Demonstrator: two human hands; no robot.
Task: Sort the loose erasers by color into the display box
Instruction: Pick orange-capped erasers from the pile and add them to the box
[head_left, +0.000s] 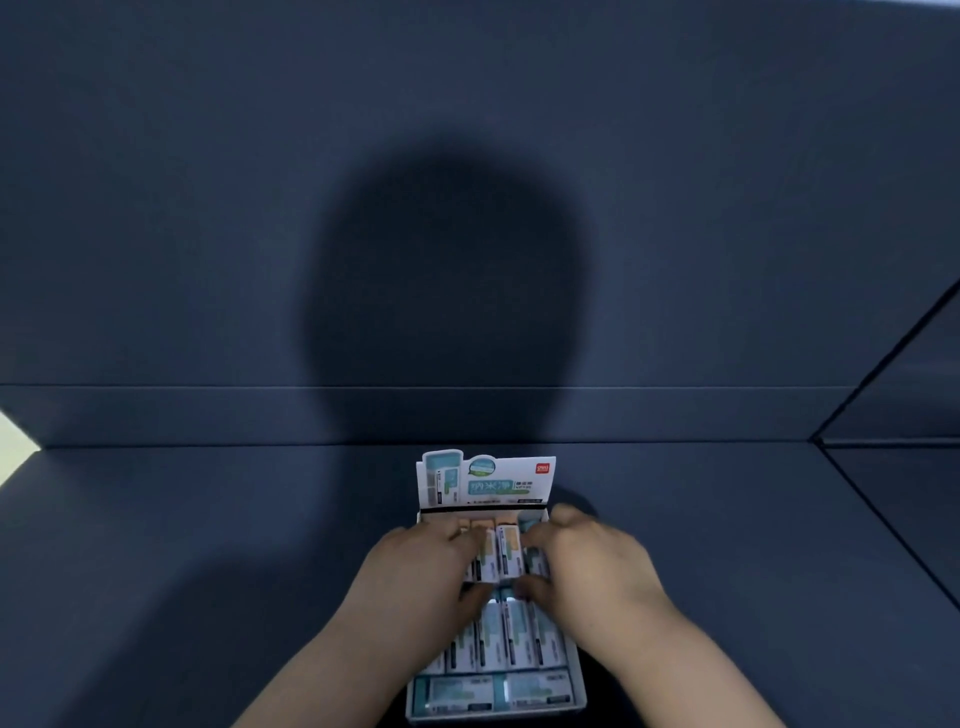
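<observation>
Erasers (506, 556): sitting inside the display box (577, 686), orange grouping at its back, teal filling its front; none showing outside it.
Left hand (415, 566): curling fingers and thumb round back-row erasers.
Right hand (587, 566): pinching likewise at the box's back right.
Progress: seemingly nearing the end, needing only tidying.

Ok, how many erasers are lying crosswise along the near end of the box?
2. The left crosswise eraser sits in the near-left corner of the display box, the right crosswise eraser beside it in the near-right corner. Others may be hidden underneath.
</observation>
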